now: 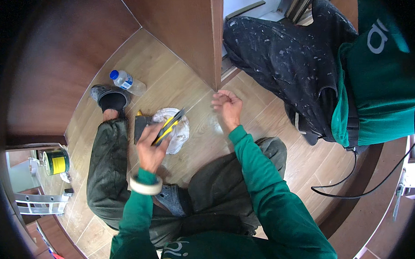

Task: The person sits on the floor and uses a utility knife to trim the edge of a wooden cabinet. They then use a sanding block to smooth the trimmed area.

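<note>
My left hand (151, 147) is closed around a yellow and black utility knife (169, 125), its tip slanting up to the right. A roll of pale masking tape (145, 186) hangs round my left wrist. My right hand (228, 108) is by the lower corner of a brown wooden panel (185, 30). Its fingers are curled together and slightly blurred; anything pinched between them is too small to make out. Beneath the knife, a crumpled white cloth (180, 134) lies on the wood-look floor (203, 129) beside a dark flat block (141, 127), partly hidden by my left hand.
A clear bottle with a blue cap (128, 82) lies near my left foot. Close on the right is another person in paint-spotted dark trousers (287, 58), with a black cable (342, 197) below. At far left are a green and yellow can (57, 163) and a metal ladder (43, 203).
</note>
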The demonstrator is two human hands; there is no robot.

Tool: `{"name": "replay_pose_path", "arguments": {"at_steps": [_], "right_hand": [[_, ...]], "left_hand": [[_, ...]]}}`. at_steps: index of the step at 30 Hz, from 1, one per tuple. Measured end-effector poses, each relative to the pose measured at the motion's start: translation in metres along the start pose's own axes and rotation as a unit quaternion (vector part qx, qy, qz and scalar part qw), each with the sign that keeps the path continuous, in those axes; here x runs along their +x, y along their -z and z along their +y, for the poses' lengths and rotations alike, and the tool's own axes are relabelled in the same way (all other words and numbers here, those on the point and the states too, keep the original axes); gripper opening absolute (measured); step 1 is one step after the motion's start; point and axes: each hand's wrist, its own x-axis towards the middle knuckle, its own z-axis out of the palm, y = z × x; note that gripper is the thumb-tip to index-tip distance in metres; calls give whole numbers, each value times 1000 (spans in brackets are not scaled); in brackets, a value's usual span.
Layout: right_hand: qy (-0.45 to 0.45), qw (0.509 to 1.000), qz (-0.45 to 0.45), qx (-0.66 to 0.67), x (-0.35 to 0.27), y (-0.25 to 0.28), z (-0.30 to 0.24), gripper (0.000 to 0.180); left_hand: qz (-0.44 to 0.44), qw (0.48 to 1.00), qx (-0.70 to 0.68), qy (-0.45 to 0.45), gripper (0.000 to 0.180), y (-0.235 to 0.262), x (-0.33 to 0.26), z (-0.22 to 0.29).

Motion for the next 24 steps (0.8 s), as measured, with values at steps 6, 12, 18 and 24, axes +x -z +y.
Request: {"name": "replay_pose_path", "arguments": {"at_steps": [6,12,18,24], "right_hand": [[140,909,20,-391,24,-7,-17,30],[217,836,35,-503,33,-2,-4,25],[262,779,61,-566,33,-9,-10,28],[370,779,113,-494,16,-28,-49,23]], "left_hand": [[51,991,-55,109,48,49,-90,1],[75,972,-124,186,49,49,-129,-8],[88,968,-156,175,51,48,-131,-8],[103,957,-202,180,50,49,-132,-20]]}}
